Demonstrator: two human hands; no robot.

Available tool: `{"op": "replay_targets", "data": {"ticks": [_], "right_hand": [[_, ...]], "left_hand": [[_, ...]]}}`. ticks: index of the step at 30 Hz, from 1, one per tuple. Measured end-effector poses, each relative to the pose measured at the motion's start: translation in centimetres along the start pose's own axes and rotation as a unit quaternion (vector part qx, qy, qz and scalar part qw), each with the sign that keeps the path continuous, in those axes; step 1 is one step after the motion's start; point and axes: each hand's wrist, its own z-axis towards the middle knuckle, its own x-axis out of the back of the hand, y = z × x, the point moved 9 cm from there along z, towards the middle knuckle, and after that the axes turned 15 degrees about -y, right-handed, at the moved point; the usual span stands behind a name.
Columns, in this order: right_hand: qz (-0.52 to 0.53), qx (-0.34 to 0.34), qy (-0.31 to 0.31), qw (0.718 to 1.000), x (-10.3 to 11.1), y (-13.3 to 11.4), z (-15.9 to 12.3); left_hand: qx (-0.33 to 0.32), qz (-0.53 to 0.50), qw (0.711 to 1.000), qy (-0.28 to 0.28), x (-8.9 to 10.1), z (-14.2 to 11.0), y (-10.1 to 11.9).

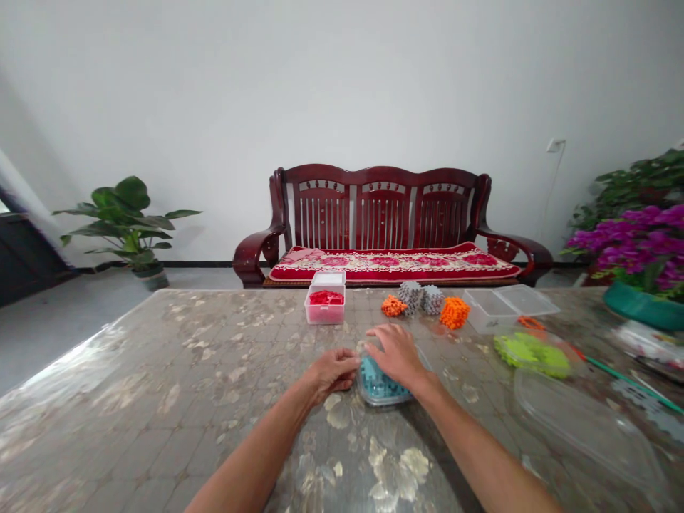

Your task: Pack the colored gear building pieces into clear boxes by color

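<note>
A small clear plastic box [380,388] full of teal plastic pieces sits at the near middle of the table, and both hands are on it. My left hand [334,374] grips its left side with curled fingers. My right hand [392,354] lies over its top and far corner, with the fingers reaching the rim and hiding much of the box. The teal pieces [377,381] show through and past my hands, but their exact shapes are hard to make out.
On the glossy marble-patterned table [160,356] stand a lidded box of red pieces [325,303], orange clusters [454,313], grey clusters [420,298], clear boxes [507,306] and green pieces [531,355]. A large clear lid [585,427] lies at right. A wooden bench stands beyond.
</note>
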Motion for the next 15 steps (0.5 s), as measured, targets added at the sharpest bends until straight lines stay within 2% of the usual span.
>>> {"op": "replay_targets", "data": {"ticks": [3, 6, 9, 11, 15], "right_hand": [[0.014, 0.040, 0.055, 0.998, 0.5, 0.3, -2.1], [0.045, 0.048, 0.100, 0.993, 1.2, 2.5, -3.9], [0.064, -0.002, 0.174, 0.983, 3.2, 7.1, -6.5], [0.034, -0.053, 0.206, 0.977, 4.4, 10.4, -8.8], [-0.087, -0.165, 0.178, 0.966, 5.4, 16.3, -14.0]], "left_hand": [[-0.006, -0.010, 1.000, 0.009, -0.5, -0.4, -0.1], [-0.013, -0.022, 0.999, 0.034, -0.8, -0.3, -0.4], [-0.024, -0.035, 0.997, 0.067, -1.1, -0.5, -0.8], [-0.032, -0.042, 0.995, 0.085, -1.3, -0.8, -1.0], [-0.062, -0.037, 0.992, 0.103, -1.7, -1.7, -0.6]]}}
